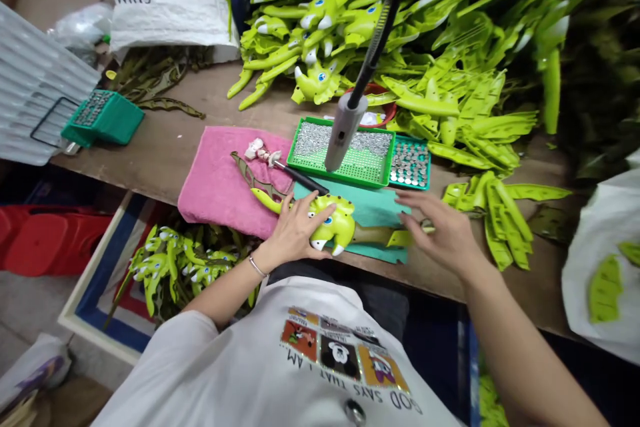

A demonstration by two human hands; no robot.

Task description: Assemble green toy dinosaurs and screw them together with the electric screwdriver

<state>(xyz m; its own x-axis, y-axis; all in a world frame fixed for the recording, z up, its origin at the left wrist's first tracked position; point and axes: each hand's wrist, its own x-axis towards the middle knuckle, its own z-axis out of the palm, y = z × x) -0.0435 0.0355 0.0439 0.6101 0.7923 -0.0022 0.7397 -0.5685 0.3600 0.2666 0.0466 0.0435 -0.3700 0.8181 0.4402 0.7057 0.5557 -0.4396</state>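
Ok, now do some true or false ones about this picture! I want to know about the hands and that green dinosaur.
1. The left hand is on a lime-green toy dinosaur. True.
2. The right hand is gripping the pink towel. False: it is open over the teal mat, away from the towel.
3. The green tray is full of tiny shiny studs. True.
4. The bracelet is on the right wrist. False: it is on the left wrist.
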